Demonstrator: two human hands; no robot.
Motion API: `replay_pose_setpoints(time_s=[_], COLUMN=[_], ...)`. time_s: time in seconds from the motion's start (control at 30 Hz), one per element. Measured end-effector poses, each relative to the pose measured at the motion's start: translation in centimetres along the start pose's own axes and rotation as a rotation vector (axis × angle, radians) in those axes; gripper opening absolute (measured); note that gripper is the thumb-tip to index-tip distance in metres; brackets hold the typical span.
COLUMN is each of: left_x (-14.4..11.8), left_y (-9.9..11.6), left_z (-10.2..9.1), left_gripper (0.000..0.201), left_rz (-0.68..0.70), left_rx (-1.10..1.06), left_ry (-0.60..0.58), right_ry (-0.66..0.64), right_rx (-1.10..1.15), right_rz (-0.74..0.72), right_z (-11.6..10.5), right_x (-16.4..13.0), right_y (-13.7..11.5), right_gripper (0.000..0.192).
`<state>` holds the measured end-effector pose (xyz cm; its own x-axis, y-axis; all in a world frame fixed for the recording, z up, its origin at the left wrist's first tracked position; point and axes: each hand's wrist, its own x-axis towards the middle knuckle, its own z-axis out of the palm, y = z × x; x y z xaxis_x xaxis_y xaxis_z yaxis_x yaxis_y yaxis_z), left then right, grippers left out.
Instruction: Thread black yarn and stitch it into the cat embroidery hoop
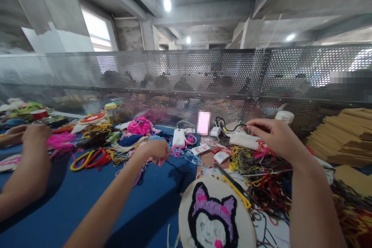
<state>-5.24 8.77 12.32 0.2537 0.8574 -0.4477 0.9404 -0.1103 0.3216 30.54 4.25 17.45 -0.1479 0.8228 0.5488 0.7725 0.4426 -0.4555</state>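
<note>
My right hand (pixel 270 135) is raised at the right, its thumb and fingers pinched on a strand of black yarn (pixel 232 128) that curves away to the left. My left hand (pixel 157 151) hovers low over the blue cloth with curled fingers, closed on pink yarn (pixel 174 150) that trails to the right. Nearest me lies a round embroidery hoop (pixel 186 209) with a tufted cartoon head in purple, black, white and pink. A yellow-handled tool (pixel 236 190) rests against the hoop's upper right edge.
Tangled yarn (pixel 270 178) fills the right side, beside stacked brown envelopes (pixel 343 131). White chargers (pixel 179 137) and a lit phone (pixel 204 123) stand by the perforated metal screen (pixel 186 69). Scissors (pixel 91 159) lie left, near another person's arm (pixel 31 162).
</note>
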Motion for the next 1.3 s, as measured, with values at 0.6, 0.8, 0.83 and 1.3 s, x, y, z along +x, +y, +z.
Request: replay_pose_setpoints(time_s=[0.6, 0.8, 0.83, 1.3], left_x=[0.9, 1.8, 1.9, 3.1], left_y=[13.8, 11.2, 10.7, 10.8], left_z=[-0.3, -1.1, -1.3, 0.5], left_gripper=[0.026, 0.021, 0.020, 0.028], left_rz=[0.864, 0.820, 0.811, 0.764], left_rx=[-1.322, -1.379, -1.377, -0.909], left_ry=[0.614, 0.547, 0.545, 0.137], right_ry=[-0.049, -0.290, -0.301, -0.322], right_rx=[0.747, 0.580, 0.518, 0.403], right_rz=[0.114, 0.041, 0.033, 0.046], right_z=[7.2, 8.2, 8.0, 5.8], right_x=[1.1, 1.3, 1.3, 1.0], right_y=[-4.4, -4.4, -4.2, -3.3], right_gripper=[0.019, 0.018, 0.019, 0.018])
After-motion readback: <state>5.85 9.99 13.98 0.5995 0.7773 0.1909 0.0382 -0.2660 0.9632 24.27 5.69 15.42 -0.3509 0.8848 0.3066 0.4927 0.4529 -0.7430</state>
